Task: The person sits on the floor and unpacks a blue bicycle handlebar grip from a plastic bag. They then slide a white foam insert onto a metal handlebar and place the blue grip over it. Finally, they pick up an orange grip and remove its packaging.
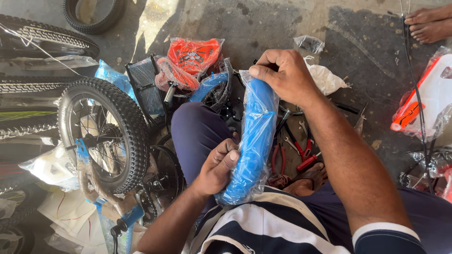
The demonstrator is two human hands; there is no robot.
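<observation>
Concrete floor [282,23] lies under everything, cluttered with bicycle parts. The small knobbly-tyred wheel [101,134] on its blue frame [125,221] stands just left of your knee, touching other tyres at the frame's edge. In front of you, between your hands, is the blue curved part in clear plastic wrap [254,141], probably a mudguard, though the wrapping blurs its shape. It stands nearly upright over your lap. Your right hand [287,77] is clenched on its top end, pinching the plastic; your left hand [219,169] grasps the lower part, thumb pressed across the wrap.

Beyond it lie an orange wrapped part [195,55] and a white plastic bag [325,77]. Red-handled pliers [308,160] and spanners [292,143] sit on the floor beneath your right forearm, beside your foot.

The slick film could slip in your grip and drop the part onto those tools. A hard tug at the top might tear unevenly or flex the part.

The part's lower end is hidden by your shirt, and another person's bare feet [428,23] are cut off at the top right.
</observation>
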